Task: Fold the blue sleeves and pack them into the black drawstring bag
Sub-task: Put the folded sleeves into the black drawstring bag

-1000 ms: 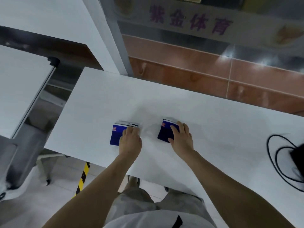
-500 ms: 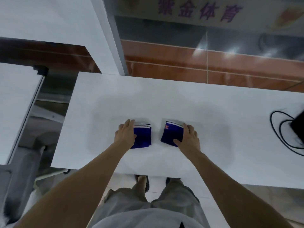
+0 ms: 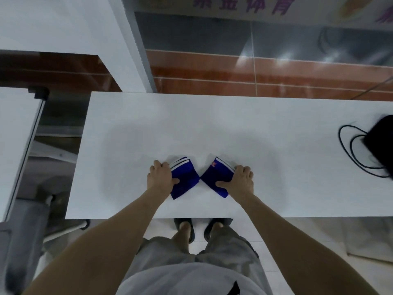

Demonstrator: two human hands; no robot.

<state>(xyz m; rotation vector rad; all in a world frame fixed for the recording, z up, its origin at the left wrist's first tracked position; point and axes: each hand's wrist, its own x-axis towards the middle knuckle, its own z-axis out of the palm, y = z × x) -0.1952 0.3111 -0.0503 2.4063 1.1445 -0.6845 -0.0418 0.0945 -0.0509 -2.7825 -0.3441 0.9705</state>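
Far left of the frame: the corner of a second white table (image 3: pixel 12 133) with a dark metal edge, grey floor below it.

Centre: main white table (image 3: pixel 234 124), long edge running across the frame. Two folded blue sleeves lie on it near the front edge, angled toward each other so their inner corners touch or very nearly touch — cannot tell which.

Left hand (image 3: pixel 160 180) grips the left sleeve (image 3: pixel 184 181) from its outer side; thumb lies across the blue top face, fingers curl over the far outer edge. White layered edges show at the sleeve's upper end, just beside the fingers.

Right hand (image 3: pixel 240 181) grips the right sleeve (image 3: pixel 217 179) the same way, mirrored — thumb on the top face, fingers wrapped over the outer upper edge. A small red mark sits near this sleeve's upper corner; white edging shows along its upper right side.

Both forearms reach in from the bottom of the frame. Below the table edge: grey shorts, dark sandals on a pale floor.

Far right of the frame: the black drawstring bag (image 3: pixel 380 143) lies on the table, partly cut off by the frame edge, well apart from the sleeves. Its black cord (image 3: pixel 345 150) loops out on the tabletop to the bag's left.

Upper frame: red-brown tiled wall, a pale vertical post, purple lettering at the top.
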